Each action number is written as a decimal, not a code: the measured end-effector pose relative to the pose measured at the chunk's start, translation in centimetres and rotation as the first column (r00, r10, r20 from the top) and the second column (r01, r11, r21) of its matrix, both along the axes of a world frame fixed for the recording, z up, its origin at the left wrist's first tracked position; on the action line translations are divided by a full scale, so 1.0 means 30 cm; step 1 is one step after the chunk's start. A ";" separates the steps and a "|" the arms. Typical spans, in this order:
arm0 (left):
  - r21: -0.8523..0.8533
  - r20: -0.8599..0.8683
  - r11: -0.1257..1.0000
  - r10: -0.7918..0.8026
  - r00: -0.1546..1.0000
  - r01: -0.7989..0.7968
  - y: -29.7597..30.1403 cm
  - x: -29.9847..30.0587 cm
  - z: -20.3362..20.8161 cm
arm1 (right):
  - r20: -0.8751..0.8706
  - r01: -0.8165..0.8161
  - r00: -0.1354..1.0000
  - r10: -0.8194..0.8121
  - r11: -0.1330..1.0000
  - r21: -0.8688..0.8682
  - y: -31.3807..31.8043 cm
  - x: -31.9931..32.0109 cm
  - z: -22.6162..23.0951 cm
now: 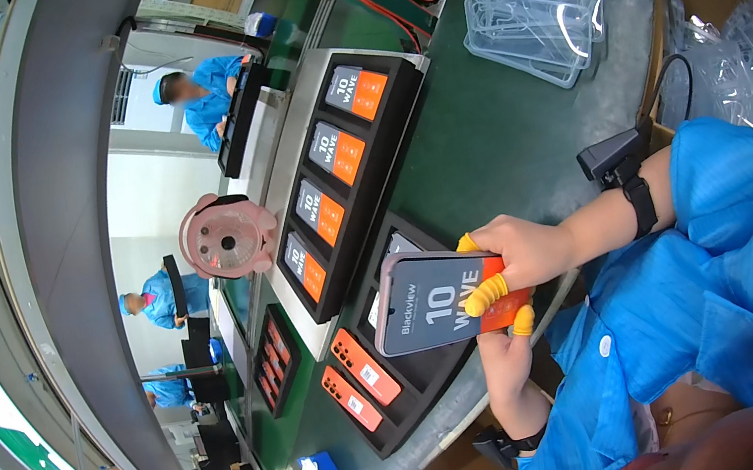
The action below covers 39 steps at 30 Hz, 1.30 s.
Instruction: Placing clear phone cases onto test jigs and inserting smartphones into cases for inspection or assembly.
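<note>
A smartphone (421,303) with a grey-and-orange printed film on its screen is held face up between my two hands. My right hand (531,253), with yellow finger cots, grips its end and long edge. My left hand (503,364), also wearing a yellow finger cot, holds the opposite edge; part of this hand is hidden. Beneath the phone lies a black tray (409,418), partly covered by it. Two orange phones (365,366) rest back up in that tray, each with a white label. Other phones there are mostly hidden.
A long black tray (367,191) holds several phones with printed films. Clear phone cases (534,11) are piled on the green table (452,146); more clear plastic (741,75) fills a cardboard box. A pink fan (228,239) stands beyond the trays. Co-workers in blue (211,98) work farther off.
</note>
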<state>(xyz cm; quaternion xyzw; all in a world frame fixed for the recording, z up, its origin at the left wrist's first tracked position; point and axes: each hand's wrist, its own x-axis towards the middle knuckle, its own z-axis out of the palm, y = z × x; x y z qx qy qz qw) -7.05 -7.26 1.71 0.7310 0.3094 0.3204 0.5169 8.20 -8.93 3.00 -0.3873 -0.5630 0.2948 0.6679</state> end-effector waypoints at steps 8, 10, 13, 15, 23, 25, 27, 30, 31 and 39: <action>0.431 -0.201 0.880 0.310 0.929 -0.201 0.005 0.008 -0.083 | -0.028 0.008 1.000 -0.011 0.995 -0.098 0.015 0.004 -0.006; -0.021 -0.120 0.994 0.105 0.987 -0.108 0.012 -0.027 -0.061 | -0.033 -0.112 0.993 0.109 0.990 -0.082 0.011 0.042 -0.001; -0.279 0.490 0.951 0.019 0.872 0.136 0.094 -0.230 0.025 | 0.167 -0.180 0.974 0.154 0.972 0.150 0.162 0.158 0.009; -0.316 0.447 0.948 0.164 0.879 -0.016 0.177 -0.328 0.006 | 0.336 0.268 0.915 -0.225 0.960 -0.086 0.220 0.346 -0.105; -0.268 -0.217 0.818 0.463 0.859 -0.509 0.354 -0.499 -0.017 | 0.182 -0.597 0.591 0.786 0.578 -0.556 -0.196 0.123 -0.145; -0.036 -0.684 0.912 0.275 0.676 -0.408 0.357 -0.466 0.015 | 0.312 -0.621 0.640 0.702 0.712 -0.328 -0.184 0.100 -0.136; 0.576 -0.802 0.810 0.586 0.112 -0.111 0.272 -0.358 0.090 | 0.339 -0.220 0.897 0.285 0.951 -0.218 -0.123 0.183 -0.063; 0.813 -0.464 0.460 0.882 0.079 -0.356 0.258 -0.401 0.153 | 0.509 0.414 0.790 -0.341 0.909 -0.034 -0.040 0.371 0.022; 0.830 -0.431 0.458 0.889 0.155 -0.320 0.276 -0.452 0.155 | 0.617 0.554 0.604 -0.505 0.822 0.130 -0.002 0.447 0.005; 0.672 -0.707 0.656 0.707 -0.032 -0.342 0.515 -0.667 -0.053 | 0.910 0.756 -0.106 -0.401 0.562 0.336 -0.020 0.669 -0.114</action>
